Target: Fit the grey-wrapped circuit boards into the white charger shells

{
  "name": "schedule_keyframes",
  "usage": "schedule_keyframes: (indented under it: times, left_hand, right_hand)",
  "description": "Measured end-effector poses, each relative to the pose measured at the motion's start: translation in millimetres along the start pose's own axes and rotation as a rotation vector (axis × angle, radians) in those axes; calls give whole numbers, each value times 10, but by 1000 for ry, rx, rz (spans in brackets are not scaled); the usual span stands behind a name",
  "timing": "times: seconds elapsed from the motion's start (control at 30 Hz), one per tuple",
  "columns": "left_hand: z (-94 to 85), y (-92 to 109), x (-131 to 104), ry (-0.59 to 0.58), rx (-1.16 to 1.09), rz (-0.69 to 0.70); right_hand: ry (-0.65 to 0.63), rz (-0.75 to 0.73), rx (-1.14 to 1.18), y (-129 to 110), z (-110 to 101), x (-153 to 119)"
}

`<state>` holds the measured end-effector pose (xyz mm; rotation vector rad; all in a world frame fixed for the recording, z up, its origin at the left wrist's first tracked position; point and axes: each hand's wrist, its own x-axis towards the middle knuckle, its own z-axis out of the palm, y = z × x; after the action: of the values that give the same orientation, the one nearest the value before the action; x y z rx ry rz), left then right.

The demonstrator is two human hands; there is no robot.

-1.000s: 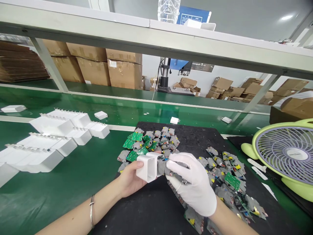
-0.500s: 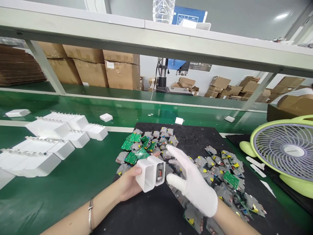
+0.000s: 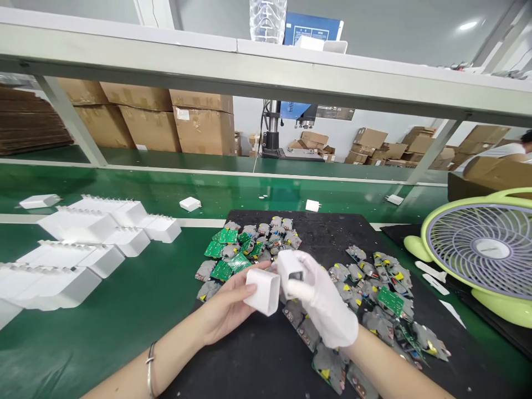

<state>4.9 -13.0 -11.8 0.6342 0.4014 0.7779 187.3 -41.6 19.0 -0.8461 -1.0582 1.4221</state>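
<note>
My bare left hand [image 3: 228, 303] grips a white charger housing [image 3: 261, 292], whose hollow end faces right. In my right hand [image 3: 322, 302], which wears a white glove, is a second white charger housing [image 3: 287, 267], pinched between thumb and fingers, with a dark opening toward me. The two housings are held close together above the black mat [image 3: 249, 360]. Behind my hands lies a heap of green circuit boards [image 3: 226, 235] with grey potted parts. More potted circuit boards [image 3: 384, 327] spread over the mat to the right.
Rows of white charger housings [image 3: 83, 221] with metal prongs stand on the green bench at left. Single white chargers [image 3: 312, 205] lie along the back. A green fan [image 3: 490, 249] sits at right. A shelf beam [image 3: 266, 66] crosses overhead, with cartons [image 3: 203, 130] beyond.
My right hand has closed on one of the two housings that my left hand held and drawn it away to the right and up. My left hand keeps the other.
</note>
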Motion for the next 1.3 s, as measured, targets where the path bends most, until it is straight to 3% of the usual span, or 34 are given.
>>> schedule_keyframes:
  times: [0.07, 0.13, 0.27, 0.33, 0.5, 0.73, 0.93, 1.17, 1.3]
  left_hand:
    - [-3, 19, 23, 86, 22, 30]
    - [-9, 22, 37, 113, 54, 52]
    - [21, -31, 6, 112, 227, 101]
    - [48, -74, -37, 118, 350, 129]
    - [76, -160, -117, 68, 518, 194]
    - [46, -204, -164, 93, 688, 132]
    - [43, -216, -220, 77, 912, 270]
    - [108, -214, -228, 43, 936, 394]
    - [98, -240, -245, 52, 849, 403]
  right_hand:
    - [85, -11, 51, -52, -41, 3]
    - [87, -2, 14, -85, -78, -5]
    - [24, -12, -337, -33, -66, -48]
    - [-6, -34, -400, 40, -16, -73]
    - [-49, -33, -378, 172, 107, -127]
    - [-161, 30, -248, 137, 116, -139]
    - [-207, -27, -312, 48, 151, -168]
    - [-189, -103, -373, 3, 187, -194]
    - [-196, -53, -289, 67, 171, -207]
